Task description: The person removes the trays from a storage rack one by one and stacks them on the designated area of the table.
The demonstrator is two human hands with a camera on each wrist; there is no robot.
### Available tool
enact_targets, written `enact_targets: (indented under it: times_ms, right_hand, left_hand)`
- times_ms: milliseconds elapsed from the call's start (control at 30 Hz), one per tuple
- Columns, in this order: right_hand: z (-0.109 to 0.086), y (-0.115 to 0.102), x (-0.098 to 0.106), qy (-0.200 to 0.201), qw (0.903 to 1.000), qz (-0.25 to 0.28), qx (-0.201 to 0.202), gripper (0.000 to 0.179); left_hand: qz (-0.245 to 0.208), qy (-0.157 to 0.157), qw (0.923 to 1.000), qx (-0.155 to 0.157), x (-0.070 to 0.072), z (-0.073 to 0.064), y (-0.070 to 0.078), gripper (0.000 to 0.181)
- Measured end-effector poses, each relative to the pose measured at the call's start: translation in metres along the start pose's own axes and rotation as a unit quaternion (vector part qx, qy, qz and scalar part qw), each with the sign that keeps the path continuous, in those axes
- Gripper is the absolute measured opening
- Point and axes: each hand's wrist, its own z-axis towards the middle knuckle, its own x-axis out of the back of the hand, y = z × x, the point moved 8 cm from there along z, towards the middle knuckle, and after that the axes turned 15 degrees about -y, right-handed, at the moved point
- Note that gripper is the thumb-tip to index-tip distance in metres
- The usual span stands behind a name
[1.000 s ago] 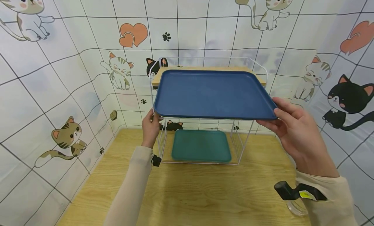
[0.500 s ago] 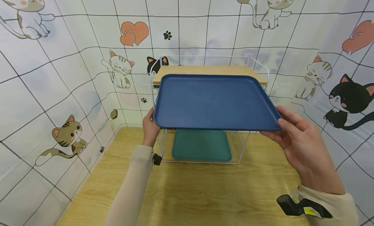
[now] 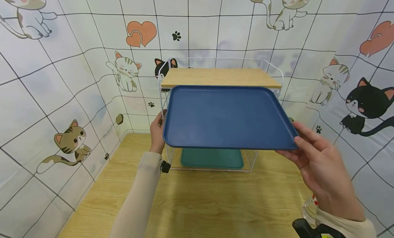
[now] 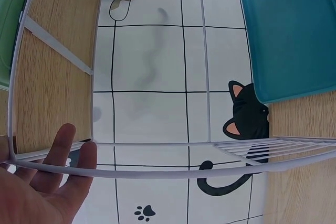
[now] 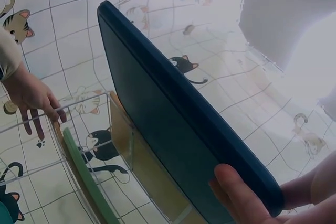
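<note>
A dark blue rectangular tray (image 3: 229, 116) is held in front of a white wire rack (image 3: 160, 77), its surface tipped towards me. My right hand (image 3: 324, 169) pinches the tray's near right corner, thumb on the rim; the right wrist view shows the tray's edge (image 5: 173, 93). My left hand (image 3: 157, 135) grips the rack's left side, its fingers round the white wire (image 4: 136, 173) in the left wrist view. On the lower shelf lies a teal tray (image 3: 212, 158), partly hidden by the blue one. A light green tray (image 5: 89, 177) shows on a middle shelf.
The rack's wooden top board (image 3: 220, 76) sits just behind the blue tray. A clear glass container (image 3: 309, 210) stands by my right wrist. The wooden table (image 3: 197, 200) spreads out in front, with cat-printed cloth walls (image 3: 92, 87) at the back and sides.
My right hand has lowered the blue tray, so more of the top board shows and more of the teal tray is covered. The left hand has stayed on the rack.
</note>
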Motion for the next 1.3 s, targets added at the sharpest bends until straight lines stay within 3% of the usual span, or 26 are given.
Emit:
enact_targets:
  times_ms: [133,367,667,1300]
  right_hand:
    - [-0.009,0.008,0.004,0.009,0.9998,-0.015,-0.01,0.045]
    - [-0.019,0.017,0.006,0.008,0.9999,0.009,-0.006,0.045]
    - [-0.032,0.024,0.011,0.041,0.9987,-0.002,-0.031,0.045]
    - [-0.054,0.045,0.011,0.024,0.9995,0.015,-0.012,0.049]
  left_hand:
    - [0.006,-0.001,1.0,0.005,0.0,-0.001,-0.001,0.041]
    - [0.033,0.014,0.9993,0.005,0.004,0.0,0.002,0.038]
    - [0.033,0.019,0.9991,0.017,0.002,0.001,0.007,0.038]
    - [0.023,0.024,0.9994,0.01,0.0,0.0,0.007,0.037]
